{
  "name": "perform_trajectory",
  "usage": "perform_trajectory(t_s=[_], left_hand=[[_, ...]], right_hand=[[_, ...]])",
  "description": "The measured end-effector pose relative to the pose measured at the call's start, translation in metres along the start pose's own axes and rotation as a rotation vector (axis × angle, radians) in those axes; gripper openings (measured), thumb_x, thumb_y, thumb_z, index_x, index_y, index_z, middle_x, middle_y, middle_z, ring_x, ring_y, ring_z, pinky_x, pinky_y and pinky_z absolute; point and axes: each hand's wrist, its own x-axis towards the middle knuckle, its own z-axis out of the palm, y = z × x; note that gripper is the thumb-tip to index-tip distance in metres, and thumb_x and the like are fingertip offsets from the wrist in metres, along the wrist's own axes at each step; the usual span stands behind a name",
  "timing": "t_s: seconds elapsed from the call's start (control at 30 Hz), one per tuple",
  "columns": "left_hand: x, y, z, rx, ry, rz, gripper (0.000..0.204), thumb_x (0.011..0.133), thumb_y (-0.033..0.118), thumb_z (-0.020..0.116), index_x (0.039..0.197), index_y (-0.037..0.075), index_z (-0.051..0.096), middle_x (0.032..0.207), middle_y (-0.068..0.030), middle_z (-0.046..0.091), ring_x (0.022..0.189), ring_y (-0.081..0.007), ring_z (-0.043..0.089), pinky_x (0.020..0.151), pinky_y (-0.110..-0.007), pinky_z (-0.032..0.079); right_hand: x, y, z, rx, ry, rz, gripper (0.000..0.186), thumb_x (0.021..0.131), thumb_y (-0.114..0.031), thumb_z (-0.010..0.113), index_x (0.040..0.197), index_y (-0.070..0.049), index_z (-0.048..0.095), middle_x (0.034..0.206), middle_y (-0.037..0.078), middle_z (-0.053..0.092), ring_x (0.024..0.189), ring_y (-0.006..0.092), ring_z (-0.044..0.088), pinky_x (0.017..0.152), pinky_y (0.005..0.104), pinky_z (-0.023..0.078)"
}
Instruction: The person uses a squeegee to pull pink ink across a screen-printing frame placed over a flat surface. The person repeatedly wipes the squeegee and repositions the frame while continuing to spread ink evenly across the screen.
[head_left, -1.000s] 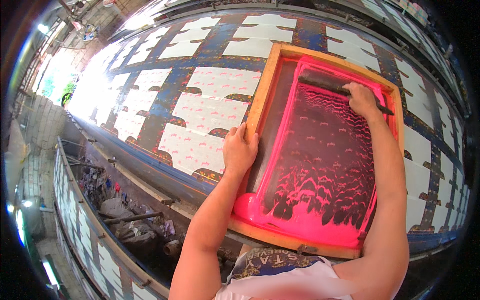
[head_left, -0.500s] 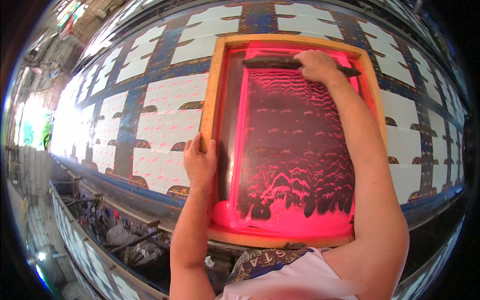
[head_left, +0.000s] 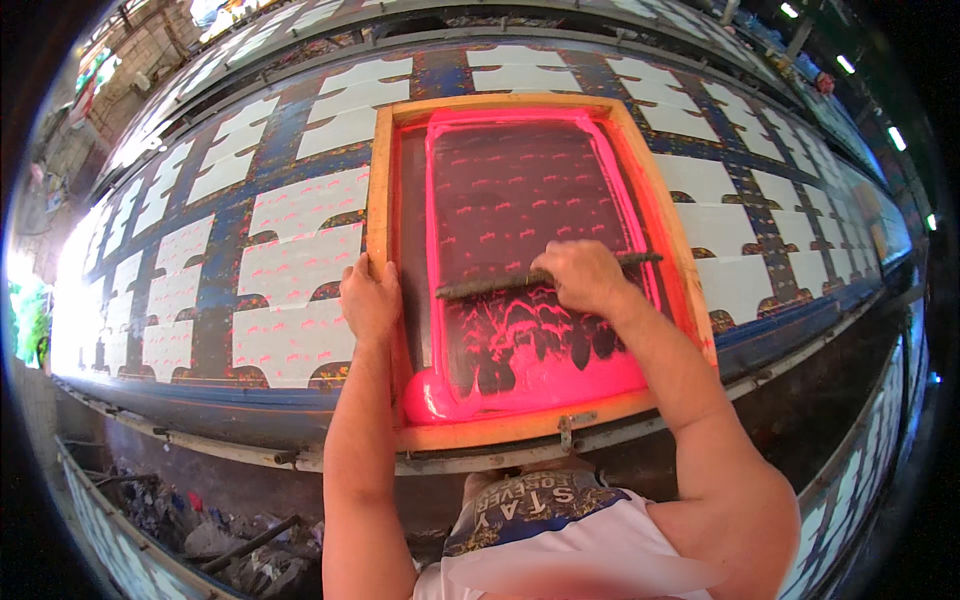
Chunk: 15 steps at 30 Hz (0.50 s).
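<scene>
A wooden-framed printing screen [head_left: 540, 437] lies on a long table over white cut cloth pieces. My right hand [head_left: 582, 277] is closed round a dark squeegee [head_left: 490, 284], which lies across the middle of the mesh. Above the squeegee the mesh [head_left: 520, 190] is wiped thin, and rows of small pink marks show through. Below it, thick bright pink ink [head_left: 560, 380] pools toward the near edge, with a lump at the near left corner. My left hand [head_left: 370, 297] grips the frame's left side, thumb on the near face of the wood.
White cloth pieces with pink prints [head_left: 300, 270] lie left of the screen; plain white pieces [head_left: 715, 232] lie to its right. A metal rail [head_left: 230, 452] runs along the table's near edge. Rubbish [head_left: 215, 540] lies below at the left. Another long table runs behind.
My right hand has drawn the squeegee from the screen's far end down to its middle, leaving the mesh above wiped. My left hand stays on the frame. The view has shifted.
</scene>
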Motion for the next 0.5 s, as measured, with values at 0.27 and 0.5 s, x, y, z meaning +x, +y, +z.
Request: perform_trajectory(t_s=[0.27, 0.5], left_hand=[[-0.003, 0.001, -0.008, -0.025, -0.088, -0.028, 0.060, 0.103, 0.035, 0.075, 0.151, 0.000, 0.068, 0.135, -0.0258, 0.071, 0.130, -0.0456, 0.067, 0.109, -0.056, 0.057], [-0.003, 0.004, -0.012, -0.025, -0.127, -0.053, 0.060, 0.104, 0.037, 0.071, 0.152, 0.000, 0.067, 0.140, -0.0262, 0.069, 0.135, -0.0449, 0.065, 0.113, -0.055, 0.055]], right_hand=[[-0.122, -0.099, -0.001, -0.009, 0.051, 0.002, 0.034, 0.082, -0.002, 0.073, 0.112, -0.012, 0.083, 0.100, 0.008, 0.075, 0.097, 0.0326, 0.077, 0.087, 0.0479, 0.062], [-0.159, -0.122, -0.008, 0.028, 0.016, -0.059, 0.037, 0.085, -0.008, 0.078, 0.121, -0.011, 0.082, 0.105, 0.012, 0.076, 0.103, 0.0349, 0.077, 0.094, 0.0479, 0.061]])
